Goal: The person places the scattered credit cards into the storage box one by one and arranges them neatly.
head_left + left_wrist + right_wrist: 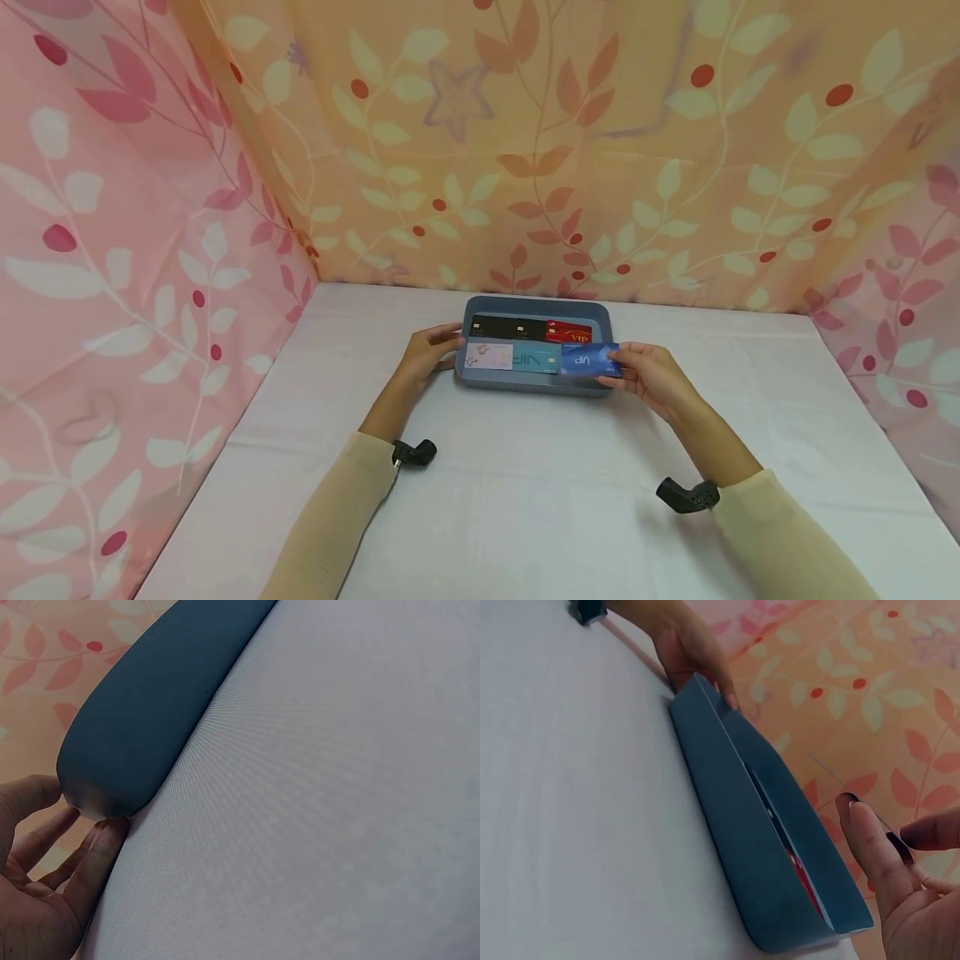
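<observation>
A blue VIP card [587, 360] is pinched between the thumb and fingers of my right hand [651, 375], above the right part of a blue-grey tray [536, 385]. In the right wrist view the card appears nearly edge-on, raised over the rim. My left hand [429, 357] touches the tray's left end with extended fingertips, close to the tablecloth in the left wrist view. Inside the tray, the back row shows black cards [495, 327] and a red VIP card [570, 332]. The front row has a pale floral card [488, 357] and a teal card [536, 357].
The tray stands on a white-covered table [525, 492] near its back edge. Patterned cloth hangs close behind as an orange backdrop [517, 150], with a pink curtain [112, 250] on the left and another on the right. Each wrist carries a black camera [415, 453].
</observation>
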A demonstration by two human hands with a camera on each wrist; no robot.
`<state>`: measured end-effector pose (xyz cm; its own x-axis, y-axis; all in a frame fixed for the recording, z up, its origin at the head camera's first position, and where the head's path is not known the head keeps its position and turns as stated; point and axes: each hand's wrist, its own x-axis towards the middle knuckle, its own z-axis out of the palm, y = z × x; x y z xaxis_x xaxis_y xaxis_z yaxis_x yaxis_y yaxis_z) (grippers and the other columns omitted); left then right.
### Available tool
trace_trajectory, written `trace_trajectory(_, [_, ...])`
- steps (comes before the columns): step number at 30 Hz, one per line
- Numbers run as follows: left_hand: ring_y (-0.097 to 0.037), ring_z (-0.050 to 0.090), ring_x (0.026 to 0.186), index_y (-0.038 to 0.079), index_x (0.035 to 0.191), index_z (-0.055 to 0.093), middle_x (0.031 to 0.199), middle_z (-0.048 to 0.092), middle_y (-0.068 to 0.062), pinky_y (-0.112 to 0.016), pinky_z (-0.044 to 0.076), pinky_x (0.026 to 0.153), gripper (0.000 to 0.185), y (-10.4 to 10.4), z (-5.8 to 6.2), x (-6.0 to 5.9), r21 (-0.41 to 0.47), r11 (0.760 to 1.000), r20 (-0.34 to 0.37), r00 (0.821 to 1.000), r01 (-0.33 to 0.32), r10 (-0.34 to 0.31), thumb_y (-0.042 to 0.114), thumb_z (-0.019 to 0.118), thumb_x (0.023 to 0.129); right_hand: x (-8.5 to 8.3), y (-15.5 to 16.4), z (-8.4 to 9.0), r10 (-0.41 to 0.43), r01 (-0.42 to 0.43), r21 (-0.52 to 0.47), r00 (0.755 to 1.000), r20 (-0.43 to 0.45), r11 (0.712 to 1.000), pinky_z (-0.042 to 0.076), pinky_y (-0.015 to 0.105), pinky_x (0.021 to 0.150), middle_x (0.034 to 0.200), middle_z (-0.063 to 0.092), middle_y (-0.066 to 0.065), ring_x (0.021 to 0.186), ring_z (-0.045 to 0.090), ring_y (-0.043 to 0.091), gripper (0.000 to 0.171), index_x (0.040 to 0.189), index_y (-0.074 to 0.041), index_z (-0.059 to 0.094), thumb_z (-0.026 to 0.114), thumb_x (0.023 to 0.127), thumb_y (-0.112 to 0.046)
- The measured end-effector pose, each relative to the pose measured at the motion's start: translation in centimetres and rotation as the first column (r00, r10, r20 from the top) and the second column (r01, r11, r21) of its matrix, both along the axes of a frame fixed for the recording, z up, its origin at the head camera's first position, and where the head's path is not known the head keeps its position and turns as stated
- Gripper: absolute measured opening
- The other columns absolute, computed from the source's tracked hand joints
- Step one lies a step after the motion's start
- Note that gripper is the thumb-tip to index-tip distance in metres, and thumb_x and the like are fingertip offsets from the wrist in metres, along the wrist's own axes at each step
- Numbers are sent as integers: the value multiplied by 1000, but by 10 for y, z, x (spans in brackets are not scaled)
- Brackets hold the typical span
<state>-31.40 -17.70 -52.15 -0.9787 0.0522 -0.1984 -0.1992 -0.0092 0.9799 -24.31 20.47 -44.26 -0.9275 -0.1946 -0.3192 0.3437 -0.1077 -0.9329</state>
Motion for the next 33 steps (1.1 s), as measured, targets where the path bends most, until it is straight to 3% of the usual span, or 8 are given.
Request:
trace_trajectory(4, [-21, 62, 112, 12, 133, 68, 125, 64, -10, -32, 60, 84, 42, -1, 0, 0, 10, 1000, 0, 1000, 4, -4, 13, 77, 91, -12, -3, 0, -10, 10, 70, 1000, 9, 998, 59, 32, 84, 145, 38, 30, 90, 72, 17, 34, 128, 15, 47, 53, 106, -10])
trace_trajectory(11, [-21, 62, 111, 11, 132, 68, 124, 64, -10, -32, 60, 85, 42, -1, 0, 0, 19, 1000, 6, 1000, 7, -7, 12, 77, 91, -28, -7, 0, 27, -33, 193, 999, 35, 981, 56, 33, 90, 150, 34, 28, 102, 67, 21, 39, 134, 15, 46, 51, 107, -13])
trace_trajectory(19, [-21, 62, 111, 12, 132, 69, 124, 64, -10, -32, 60, 84, 42, -1, 3, 1, 6, 1000, 4, 1000, 6, -6, 13, 77, 91, -40, -14, -7, 37, -52, 228, 997, 68, 972, 56, 34, 90, 154, 31, 32, 110, 67, 30, 47, 146, 14, 36, 48, 107, -8])
trace_trajectory(24, [-20, 62, 109, 13, 132, 69, 123, 64, -10, -30, 60, 82, 41, 0, 3, 0, -2, 1000, 1, 1000, 3, -3, 12, 76, 92, -46, -20, -9, 54, -74, 243, 994, 91, 967, 55, 37, 92, 157, 23, 35, 128, 52, 44, 53, 152, 14, 24, 44, 106, -3])
trace_trajectory(33, [-17, 64, 102, 10, 132, 69, 122, 65, -10, -28, 61, 73, 40, 0, 1, -2, 10, 1000, -6, 1000, 1, 0, 7, 74, 92, -51, -22, -12, 49, -88, 265, 987, 151, 960, 55, 37, 94, 156, 24, 34, 130, 50, 44, 48, 149, 13, 27, 43, 106, -2])
